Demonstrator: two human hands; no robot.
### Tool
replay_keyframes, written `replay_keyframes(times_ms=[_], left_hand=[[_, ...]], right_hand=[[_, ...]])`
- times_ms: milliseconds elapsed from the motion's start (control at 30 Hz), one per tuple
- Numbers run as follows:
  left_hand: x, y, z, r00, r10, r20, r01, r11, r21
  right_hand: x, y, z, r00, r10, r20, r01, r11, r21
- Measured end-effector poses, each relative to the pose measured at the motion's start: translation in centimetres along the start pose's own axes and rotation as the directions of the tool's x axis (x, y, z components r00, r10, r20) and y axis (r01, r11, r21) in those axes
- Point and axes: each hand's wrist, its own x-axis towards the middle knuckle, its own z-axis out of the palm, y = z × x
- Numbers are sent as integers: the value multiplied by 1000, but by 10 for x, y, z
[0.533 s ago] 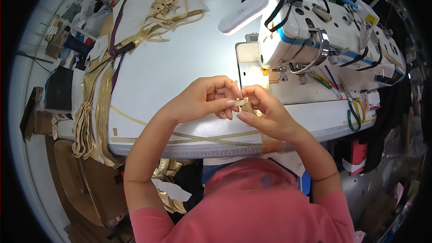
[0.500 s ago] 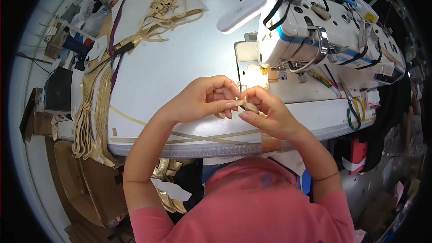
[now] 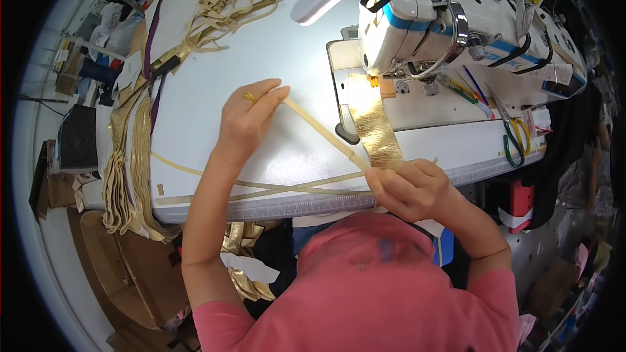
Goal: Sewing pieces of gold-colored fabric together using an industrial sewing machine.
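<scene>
ruler marks (image 3: 319, 205) on table edge (image 3: 479, 168), numbers unreadable

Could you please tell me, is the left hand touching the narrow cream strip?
Touching. The head view shows the left hand pinching the strip between its fingers; from there it runs straight to the right hand.

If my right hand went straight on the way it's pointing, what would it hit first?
Apart from the pale strip it pinches, your right hand would probably meet your left hand first, near the wrist; their relative heights are unclear from this view.
</scene>
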Motion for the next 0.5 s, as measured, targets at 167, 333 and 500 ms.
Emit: replay_keyframes(times_ms=[167, 333, 500], left_hand=[[-2, -13, 2, 999, 20, -48, -15, 995, 101], [-9, -18, 7, 991, -123, -48, 127, 988, 85], [-2, 17, 13, 985, -94, -142, 88, 995, -52]], right_hand=[[-2, -6, -6, 993, -35, 116, 35, 999, -1], [-1, -18, -11, 992, -28, 119, 9, 988, 157], [-2, -30, -8, 999, 8, 31, -21, 886, 463]])
